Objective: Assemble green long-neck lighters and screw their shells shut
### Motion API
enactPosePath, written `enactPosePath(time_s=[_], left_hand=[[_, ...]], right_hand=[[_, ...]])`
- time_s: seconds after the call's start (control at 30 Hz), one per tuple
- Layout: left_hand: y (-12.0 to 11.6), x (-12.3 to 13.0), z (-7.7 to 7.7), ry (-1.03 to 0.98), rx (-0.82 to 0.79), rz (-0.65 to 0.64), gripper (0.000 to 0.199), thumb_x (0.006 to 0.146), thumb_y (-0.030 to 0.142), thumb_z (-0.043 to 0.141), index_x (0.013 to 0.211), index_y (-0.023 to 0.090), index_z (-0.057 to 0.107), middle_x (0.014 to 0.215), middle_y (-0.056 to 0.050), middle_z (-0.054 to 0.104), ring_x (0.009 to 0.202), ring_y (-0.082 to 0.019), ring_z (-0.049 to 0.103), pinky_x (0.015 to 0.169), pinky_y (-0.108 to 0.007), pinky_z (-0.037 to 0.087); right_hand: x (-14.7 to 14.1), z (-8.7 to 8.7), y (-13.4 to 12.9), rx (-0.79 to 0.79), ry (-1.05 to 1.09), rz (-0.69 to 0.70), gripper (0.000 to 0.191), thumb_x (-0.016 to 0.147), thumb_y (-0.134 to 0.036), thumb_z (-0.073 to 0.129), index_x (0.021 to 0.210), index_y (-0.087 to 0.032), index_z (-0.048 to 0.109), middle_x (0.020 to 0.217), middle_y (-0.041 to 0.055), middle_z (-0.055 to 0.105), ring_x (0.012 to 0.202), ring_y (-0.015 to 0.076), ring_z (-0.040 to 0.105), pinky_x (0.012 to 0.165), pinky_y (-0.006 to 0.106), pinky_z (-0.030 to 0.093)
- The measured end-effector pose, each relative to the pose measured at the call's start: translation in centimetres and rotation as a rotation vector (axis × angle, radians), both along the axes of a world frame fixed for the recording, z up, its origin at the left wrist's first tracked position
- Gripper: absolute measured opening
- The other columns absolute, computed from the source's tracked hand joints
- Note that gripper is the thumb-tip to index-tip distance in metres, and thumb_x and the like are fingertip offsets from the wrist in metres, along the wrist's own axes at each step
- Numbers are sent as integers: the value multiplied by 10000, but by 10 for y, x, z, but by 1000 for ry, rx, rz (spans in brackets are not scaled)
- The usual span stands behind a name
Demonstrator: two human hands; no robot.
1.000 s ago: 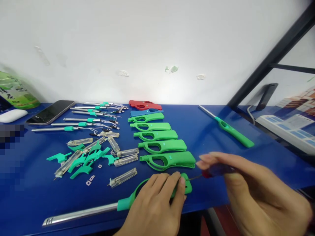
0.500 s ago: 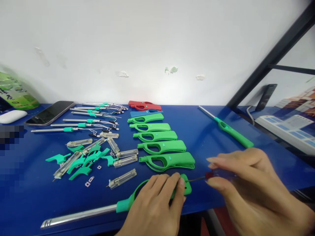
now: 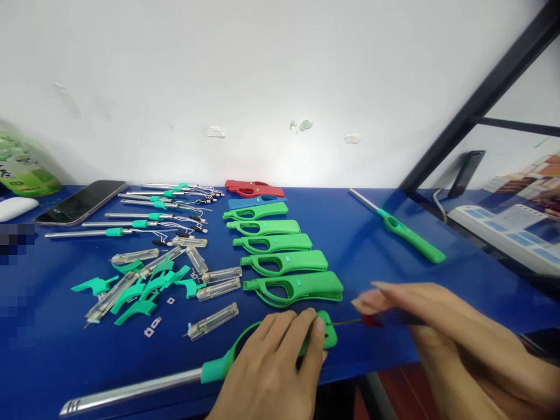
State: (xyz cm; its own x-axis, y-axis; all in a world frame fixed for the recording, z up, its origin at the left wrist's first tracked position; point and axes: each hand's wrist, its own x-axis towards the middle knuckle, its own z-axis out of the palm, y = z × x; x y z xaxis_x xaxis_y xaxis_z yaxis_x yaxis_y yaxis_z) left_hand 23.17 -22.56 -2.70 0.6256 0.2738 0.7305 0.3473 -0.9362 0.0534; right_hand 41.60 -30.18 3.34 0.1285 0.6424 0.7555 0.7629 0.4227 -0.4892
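Observation:
My left hand [image 3: 273,361] is wrapped over a green gas lighter [image 3: 214,370] at the table's front edge, its metal tube pointing left. Most of the lighter's body is hidden under the fingers; its butt end [image 3: 329,333] sticks out on the right. In my right hand [image 3: 441,344] is a small screwdriver [image 3: 371,320], with a red collar and a thin shaft. The shaft's tip meets a hole in the lighter's butt end. Motion smears the right fingers, and the screwdriver's handle is mostly covered. Just behind lies the nearest green lighter shell [image 3: 317,286].
Several lighter shells lie in a column, with a red one [image 3: 254,188] farthest back. To their left are metal tubes with wires [image 3: 144,224], clear fuel tanks [image 3: 214,321] and teal triggers [image 3: 136,312]. A whole lighter [image 3: 411,238] rests at right, a phone [image 3: 83,201] at back left.
My right fingers have shifted their hold around the screwdriver, the thumb lower and the hand blurred. The view has moved slightly; my left hand still holds the lighter down.

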Motion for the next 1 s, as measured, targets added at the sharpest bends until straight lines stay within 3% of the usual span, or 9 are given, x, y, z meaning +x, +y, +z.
enactPosePath(time_s=[0.13, 0.3, 0.4, 0.5, 0.6, 0.67, 0.8, 0.9, 1.0], left_hand=[[0, -1, 0, 15, 15, -3, 271, 1101, 148, 490, 1165, 133, 752, 1125, -68, 835, 928, -245, 818, 768, -386, 698], [0, -1, 0, 33, 6, 8, 272, 1103, 160, 491, 1173, 134, 753, 1120, -73, 835, 921, -249, 816, 749, -385, 696], [1, 0, 0, 31, 2, -1, 257, 1093, 151, 508, 1171, 126, 752, 1111, -79, 834, 908, -250, 813, 736, -382, 696], [2, 0, 0, 32, 6, -11, 257, 1087, 140, 510, 1164, 124, 754, 1112, -84, 834, 910, -254, 814, 744, -392, 699], [2, -2, 0, 44, 12, -15, 263, 1092, 137, 499, 1170, 124, 750, 1129, -88, 833, 940, -262, 820, 764, -404, 705], [2, -2, 0, 43, 15, -9, 259, 1092, 138, 499, 1170, 122, 745, 1131, -91, 833, 944, -267, 822, 764, -411, 707], [1, -1, -1, 50, 12, -18, 259, 1090, 136, 505, 1199, 107, 737, 1136, -104, 829, 927, -268, 818, 753, -410, 703], [1, 0, -2, 38, 27, -13, 251, 1089, 141, 515, 1201, 112, 737, 1131, -103, 828, 919, -265, 814, 746, -401, 694], [2, -1, -4, 35, 46, -3, 262, 1095, 134, 495, 1184, 118, 741, 1109, -96, 828, 909, -256, 812, 747, -389, 684]], right_hand=[[-1, 1, 0, 137, 73, -59, 319, 922, -109, 860, 1192, -276, 822, 877, -8, 700, 775, 155, 666, 652, 293, 554], [-3, 0, -3, -15, 89, 9, 347, 1077, -192, 668, 1391, -313, 756, 1181, 47, 766, 1022, 222, 741, 761, 329, 634], [-8, -1, 6, 89, 260, 13, 344, 1022, -115, 716, 1279, -323, 808, 980, 8, 772, 822, 180, 713, 665, 311, 608], [-11, -1, 16, 241, 224, 46, 242, 932, -146, 861, 1126, -291, 857, 785, -2, 661, 707, 159, 612, 587, 306, 545], [-11, 0, 13, 192, 136, 16, 215, 1033, -316, 786, 1243, -304, 830, 955, 39, 703, 837, 179, 664, 645, 312, 588], [-12, 1, 7, 74, 118, 19, 287, 1114, -281, 642, 1368, -315, 770, 1138, 50, 740, 967, 194, 715, 713, 311, 626], [-12, 1, 8, 103, 148, 68, 421, 1012, -51, 680, 1322, -316, 787, 972, -4, 755, 826, 155, 701, 657, 282, 592], [-7, -1, 15, 187, 114, 28, 414, 940, -34, 784, 1248, -309, 821, 884, -7, 711, 785, 149, 654, 639, 279, 555], [-1, -1, 13, 85, 75, 9, 380, 1033, -117, 692, 1353, -305, 774, 1041, 30, 749, 910, 177, 721, 690, 283, 608]])
